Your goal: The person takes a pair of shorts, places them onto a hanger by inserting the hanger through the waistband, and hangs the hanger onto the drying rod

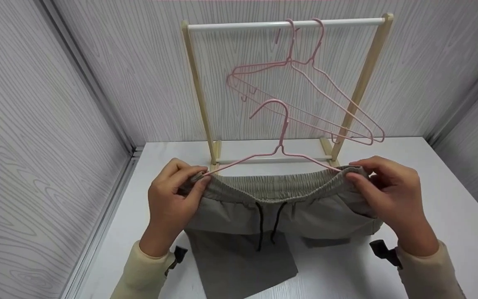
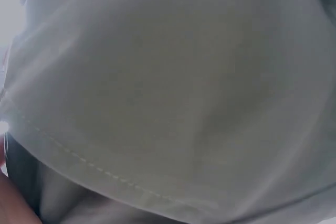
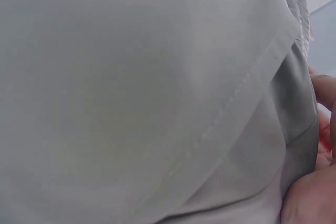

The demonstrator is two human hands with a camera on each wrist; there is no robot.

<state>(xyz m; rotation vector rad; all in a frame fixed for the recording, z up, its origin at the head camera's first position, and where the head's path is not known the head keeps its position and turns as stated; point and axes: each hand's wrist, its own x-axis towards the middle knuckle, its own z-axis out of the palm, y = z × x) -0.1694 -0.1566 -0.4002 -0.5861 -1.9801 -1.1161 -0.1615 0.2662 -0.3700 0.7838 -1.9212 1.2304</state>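
Note:
A pair of grey-green shorts with an elastic waistband and dark drawstrings hangs between my hands. My left hand pinches the waistband's left end, thumb in front, together with the tip of a pink hanger. At the other end, my right hand pinches the waistband where the hanger's right arm enters it. The hanger's hook points up and left; its lower part is hidden inside the waist. One leg of the shorts spreads over the table below. Cloth of the shorts fills both wrist views, with a pocket seam showing.
Behind the shorts stands a small rack with wooden posts and a white top rail. Two pink hangers hang from that rail, toward its right half. The white table meets wood-grain panels at the back and sides.

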